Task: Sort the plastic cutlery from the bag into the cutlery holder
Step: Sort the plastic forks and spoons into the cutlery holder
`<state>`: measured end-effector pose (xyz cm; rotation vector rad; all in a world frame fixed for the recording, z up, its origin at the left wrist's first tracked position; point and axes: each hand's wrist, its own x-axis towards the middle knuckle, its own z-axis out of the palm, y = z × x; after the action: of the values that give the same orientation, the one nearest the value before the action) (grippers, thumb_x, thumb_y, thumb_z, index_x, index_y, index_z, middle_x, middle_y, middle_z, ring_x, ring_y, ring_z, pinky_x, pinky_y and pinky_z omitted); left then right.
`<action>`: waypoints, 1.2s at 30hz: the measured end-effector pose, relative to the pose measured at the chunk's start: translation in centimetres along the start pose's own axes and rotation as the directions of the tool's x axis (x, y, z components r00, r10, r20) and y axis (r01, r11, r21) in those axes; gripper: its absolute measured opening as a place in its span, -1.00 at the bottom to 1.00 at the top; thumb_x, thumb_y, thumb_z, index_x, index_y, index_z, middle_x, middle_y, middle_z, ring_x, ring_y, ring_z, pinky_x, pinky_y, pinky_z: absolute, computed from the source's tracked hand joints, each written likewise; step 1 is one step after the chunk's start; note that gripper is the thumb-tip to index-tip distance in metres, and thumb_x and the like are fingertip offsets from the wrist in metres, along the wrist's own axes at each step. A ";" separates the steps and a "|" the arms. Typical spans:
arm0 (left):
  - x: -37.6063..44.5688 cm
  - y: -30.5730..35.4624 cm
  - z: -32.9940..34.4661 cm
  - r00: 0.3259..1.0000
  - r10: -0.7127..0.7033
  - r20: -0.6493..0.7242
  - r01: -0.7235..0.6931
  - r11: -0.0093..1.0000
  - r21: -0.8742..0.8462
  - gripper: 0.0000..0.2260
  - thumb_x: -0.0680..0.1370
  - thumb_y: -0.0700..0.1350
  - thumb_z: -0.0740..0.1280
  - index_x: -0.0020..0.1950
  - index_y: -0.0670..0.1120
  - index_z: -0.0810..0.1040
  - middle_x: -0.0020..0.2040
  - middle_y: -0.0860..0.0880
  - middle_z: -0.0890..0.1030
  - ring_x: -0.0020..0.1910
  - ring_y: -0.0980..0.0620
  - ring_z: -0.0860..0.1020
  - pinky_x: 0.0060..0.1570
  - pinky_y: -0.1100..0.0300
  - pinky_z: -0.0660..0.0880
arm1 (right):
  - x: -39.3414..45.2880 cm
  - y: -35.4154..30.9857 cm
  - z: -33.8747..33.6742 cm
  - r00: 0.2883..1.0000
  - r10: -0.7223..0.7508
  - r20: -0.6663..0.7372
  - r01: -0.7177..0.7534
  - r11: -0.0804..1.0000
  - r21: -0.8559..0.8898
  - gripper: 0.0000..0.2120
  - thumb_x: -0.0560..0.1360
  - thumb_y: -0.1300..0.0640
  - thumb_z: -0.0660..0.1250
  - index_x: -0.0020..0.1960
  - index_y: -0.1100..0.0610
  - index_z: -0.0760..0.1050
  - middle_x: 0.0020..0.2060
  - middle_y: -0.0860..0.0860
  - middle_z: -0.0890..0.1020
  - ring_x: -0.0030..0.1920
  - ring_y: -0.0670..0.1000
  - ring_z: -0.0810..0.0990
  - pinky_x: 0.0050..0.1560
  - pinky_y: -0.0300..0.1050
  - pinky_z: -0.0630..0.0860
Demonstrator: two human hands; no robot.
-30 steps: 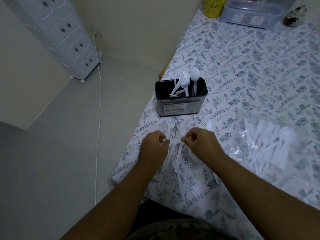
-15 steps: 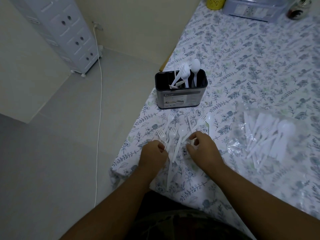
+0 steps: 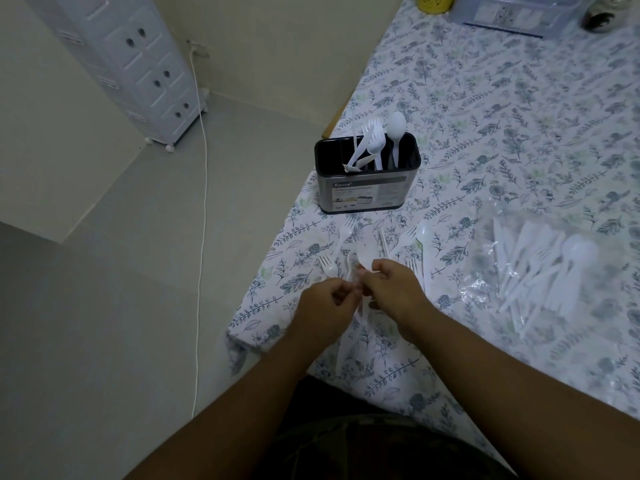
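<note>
The black cutlery holder stands near the table's left edge with white forks and a white spoon upright in it. The clear bag, at the right, holds several white pieces. Between holder and hands, loose forks and a spoon lie on the cloth. My left hand and right hand meet fingertip to fingertip. Both pinch a white spoon, its bowl pointing towards the holder. More white handles lie under and between the hands.
The floral tablecloth's corner hangs just left of my left hand, with open floor beyond. A white drawer cabinet and a cable stand on the floor. A yellow cup, a plastic box and a jar sit at the far end.
My hands have closed in on each other, from apart over the loose cutlery to fingertips touching on one spoon. The loose pieces beyond them now lie uncovered.
</note>
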<state>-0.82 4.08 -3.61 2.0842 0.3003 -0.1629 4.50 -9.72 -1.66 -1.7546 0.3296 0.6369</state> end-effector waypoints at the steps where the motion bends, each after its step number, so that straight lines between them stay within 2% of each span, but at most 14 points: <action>1: 0.1 0.0 0.1 0.999 0.000 -0.049 0.002 0.999 0.049 -0.95 0.55 -0.10 0.42 -0.11 -0.03 0.63 -0.30 0.13 0.58 -0.31 0.28 0.55 -0.30 0.47 0.43 | -0.1 0.0 -0.2 0.999 0.032 -0.013 -0.031 0.997 0.065 -0.76 0.61 0.09 0.36 -0.16 0.13 0.37 -0.28 0.14 0.57 -0.27 0.06 0.54 -0.29 -0.07 0.55; 4: 0.8 -0.6 0.5 0.992 -0.042 -0.116 0.062 0.982 0.177 -0.90 0.53 -0.08 0.44 -0.10 -0.05 0.55 -0.25 0.09 0.55 -0.29 0.19 0.52 -0.32 0.40 0.37 | -0.2 0.4 -0.9 0.994 0.104 -0.046 -0.098 0.988 0.117 -0.75 0.65 0.12 0.28 -0.14 0.11 0.27 -0.31 0.14 0.52 -0.37 0.05 0.47 -0.41 -0.10 0.44; 8: 1.2 -1.1 0.8 0.993 -0.061 -0.104 0.089 0.955 0.283 -0.94 0.55 -0.16 0.41 -0.06 -0.12 0.56 -0.21 0.03 0.56 -0.22 0.06 0.54 -0.29 0.33 0.38 | -0.8 0.8 -1.4 0.988 0.153 -0.034 -0.150 0.985 0.083 -0.76 0.68 0.05 0.20 -0.09 0.18 0.41 -0.33 0.10 0.60 -0.42 0.02 0.43 -0.40 -0.10 0.38; 10: 1.1 -0.9 0.8 0.989 -0.053 -0.139 0.082 0.975 0.209 -0.96 0.56 -0.17 0.41 -0.04 -0.12 0.59 -0.23 0.08 0.55 -0.25 0.14 0.53 -0.30 0.46 0.36 | -0.9 0.8 -1.5 0.984 0.178 -0.018 -0.174 0.976 0.133 -0.76 0.69 0.08 0.19 0.05 0.27 0.47 -0.28 0.14 0.61 -0.33 0.07 0.51 -0.35 -0.05 0.52; 12: 0.8 -0.3 0.7 0.985 -0.069 -0.157 0.081 0.994 0.068 -0.94 0.54 -0.14 0.45 -0.02 -0.07 0.62 -0.24 0.15 0.57 -0.26 0.27 0.54 -0.30 0.52 0.43 | -0.8 0.8 -1.5 0.981 0.192 -0.008 -0.186 0.960 0.209 -0.74 0.69 0.12 0.21 0.16 0.34 0.48 -0.15 0.22 0.63 -0.21 0.13 0.61 -0.14 0.07 0.69; 15: 0.2 1.0 1.3 0.992 -0.127 0.003 0.125 0.974 -0.190 -0.89 0.51 -0.14 0.49 0.00 -0.13 0.67 -0.20 0.00 0.70 -0.25 0.11 0.67 -0.22 0.32 0.59 | -0.6 0.4 -1.5 0.984 0.177 0.016 -0.174 0.938 0.299 -0.76 0.69 0.10 0.21 0.18 0.27 0.50 0.00 0.21 0.68 0.00 0.21 0.70 0.12 0.22 0.66; 17: -0.2 1.7 1.9 0.987 -0.134 0.085 0.155 0.935 -0.319 -0.89 0.53 -0.21 0.47 0.03 -0.17 0.69 -0.18 -0.11 0.72 -0.22 -0.02 0.71 -0.18 0.14 0.66 | -0.5 0.0 -1.2 0.986 0.165 0.034 -0.167 0.933 0.319 -0.73 0.68 0.05 0.23 0.14 0.26 0.52 0.04 0.20 0.69 0.02 0.25 0.71 0.03 0.24 0.67; 21: -0.3 1.5 2.5 0.991 -0.090 0.100 0.120 0.927 -0.356 -0.92 0.54 -0.26 0.44 0.01 -0.16 0.71 -0.16 -0.15 0.73 -0.19 -0.14 0.72 -0.11 -0.05 0.68 | -0.6 -0.4 -1.2 0.983 0.176 0.052 -0.183 0.936 0.300 -0.73 0.69 0.08 0.21 0.17 0.28 0.52 0.05 0.23 0.67 -0.06 0.26 0.69 -0.22 0.10 0.61; 24: -0.3 1.5 2.4 0.991 -0.094 0.094 0.120 0.936 -0.331 -0.89 0.56 -0.26 0.41 0.05 -0.19 0.71 -0.08 -0.10 0.74 -0.15 -0.04 0.72 -0.07 0.03 0.68 | -0.9 -0.5 -1.6 0.956 0.257 0.142 -0.294 0.857 0.424 -0.65 0.73 0.03 0.09 0.25 0.24 0.52 0.10 0.22 0.66 0.08 0.26 0.67 -0.12 0.14 0.61; 26: -0.5 1.3 2.6 0.992 -0.090 0.092 0.114 0.944 -0.309 -0.87 0.56 -0.24 0.41 0.07 -0.16 0.71 -0.09 -0.08 0.74 -0.15 -0.01 0.72 -0.06 0.02 0.68 | -1.1 -0.4 -1.6 0.938 0.274 0.211 -0.343 0.821 0.456 -0.61 0.74 -0.01 0.03 0.26 0.20 0.51 0.06 0.20 0.66 0.04 0.22 0.66 -0.09 0.12 0.59; 30: -0.7 0.9 2.8 0.997 -0.039 0.064 0.050 0.984 -0.173 -0.86 0.54 -0.15 0.43 0.06 -0.08 0.73 -0.11 0.00 0.75 -0.16 0.12 0.70 -0.02 0.12 0.64 | -1.3 -0.3 -1.6 0.934 0.249 0.256 -0.348 0.799 0.490 -0.65 0.73 0.01 0.11 0.27 0.24 0.50 0.07 0.19 0.67 0.00 0.14 0.66 -0.04 0.07 0.59; 33: -0.7 1.7 2.0 0.996 0.088 0.033 -0.087 0.996 -0.014 -0.90 0.53 -0.13 0.44 -0.02 -0.05 0.75 -0.20 0.05 0.73 -0.26 0.22 0.66 -0.19 0.31 0.58 | -1.4 -0.1 -1.5 0.959 0.193 0.208 -0.263 0.880 0.396 -0.72 0.70 0.12 0.19 0.25 0.29 0.52 0.06 0.22 0.69 0.03 0.16 0.69 0.07 0.10 0.62; 35: 0.1 1.7 1.0 0.997 0.048 -0.062 -0.044 0.997 0.059 -0.91 0.53 -0.13 0.43 -0.14 -0.08 0.72 -0.34 0.09 0.65 -0.37 0.29 0.58 -0.36 0.46 0.45 | -1.5 0.2 -1.5 0.968 0.200 0.152 -0.238 0.922 0.305 -0.73 0.71 0.11 0.17 0.20 0.28 0.53 -0.06 0.18 0.69 -0.08 0.14 0.67 0.05 0.15 0.63; 36: 0.7 1.4 0.4 0.993 -0.005 -0.118 0.014 0.997 0.082 -0.88 0.53 -0.11 0.43 -0.19 -0.09 0.67 -0.37 0.11 0.60 -0.40 0.29 0.55 -0.39 0.48 0.40 | -1.5 0.3 -1.5 0.967 0.216 0.137 -0.247 0.928 0.279 -0.73 0.71 0.10 0.16 0.19 0.27 0.53 -0.14 0.14 0.64 -0.19 0.10 0.62 -0.07 0.12 0.64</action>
<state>0.22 3.18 -2.80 2.1787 0.3803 -0.0590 3.47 -11.39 -0.77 -1.4029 0.5374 0.8023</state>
